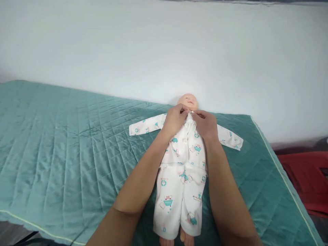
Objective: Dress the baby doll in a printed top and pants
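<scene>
A baby doll (189, 99) lies on its back, dressed in a white printed shirt (176, 150) and matching trousers (167, 194). At the doll's neck, my left hand (176, 118) pinches one side of the shirt's collar. My right hand (205, 123) pinches the other side, with the fingertips of both hands close together. Two buttons show down the shirt front below my hands. Both sleeves stretch out sideways, and the doll's feet (188, 239) stick out of the trouser legs. My fingers partly hide the collar's top fastening.
A green quilted cover (77, 150) lies under the doll, with pale piping along its edges. Behind it rises a white wall (128, 51), close to the doll's head. A red plastic object (302, 181) stands beyond the right edge.
</scene>
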The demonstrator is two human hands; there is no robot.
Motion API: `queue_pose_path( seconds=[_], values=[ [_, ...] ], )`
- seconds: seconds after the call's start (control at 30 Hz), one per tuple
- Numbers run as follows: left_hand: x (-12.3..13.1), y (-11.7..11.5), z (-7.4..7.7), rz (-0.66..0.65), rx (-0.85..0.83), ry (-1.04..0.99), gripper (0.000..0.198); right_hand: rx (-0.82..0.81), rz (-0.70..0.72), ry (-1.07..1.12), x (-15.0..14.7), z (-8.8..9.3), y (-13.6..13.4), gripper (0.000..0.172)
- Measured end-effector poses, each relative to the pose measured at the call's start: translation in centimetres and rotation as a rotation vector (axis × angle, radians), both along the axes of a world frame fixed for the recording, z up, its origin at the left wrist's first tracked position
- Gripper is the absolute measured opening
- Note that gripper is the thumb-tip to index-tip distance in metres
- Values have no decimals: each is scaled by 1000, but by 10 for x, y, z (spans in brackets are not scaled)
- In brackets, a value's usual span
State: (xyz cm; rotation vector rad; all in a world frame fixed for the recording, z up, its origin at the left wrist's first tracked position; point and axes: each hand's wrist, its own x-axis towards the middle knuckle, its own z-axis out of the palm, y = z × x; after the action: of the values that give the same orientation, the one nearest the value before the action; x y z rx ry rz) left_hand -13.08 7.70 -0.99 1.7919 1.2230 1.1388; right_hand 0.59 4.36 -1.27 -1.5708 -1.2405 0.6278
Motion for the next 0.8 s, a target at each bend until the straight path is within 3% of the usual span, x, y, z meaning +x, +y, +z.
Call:
queue_pose_path(
  seconds=[0.3, 0.43, 0.6, 0.8],
  values=[
    [2, 4, -3, -46, -18, -141, 10, 115, 106, 184, -1, -2, 2, 24],
    [-1, 5, -4, -63, -35, -129, 8, 84, 132, 216, -2, 0, -1, 24],
    [-10, 7, -5, -175, -79, -116, 5, 51, 203, 263, -2, -1, -2, 26],
    [-15, 7, -5, -232, -19, -38, 17, -3, 251, 235, 1, -3, 0, 31]
  ],
)
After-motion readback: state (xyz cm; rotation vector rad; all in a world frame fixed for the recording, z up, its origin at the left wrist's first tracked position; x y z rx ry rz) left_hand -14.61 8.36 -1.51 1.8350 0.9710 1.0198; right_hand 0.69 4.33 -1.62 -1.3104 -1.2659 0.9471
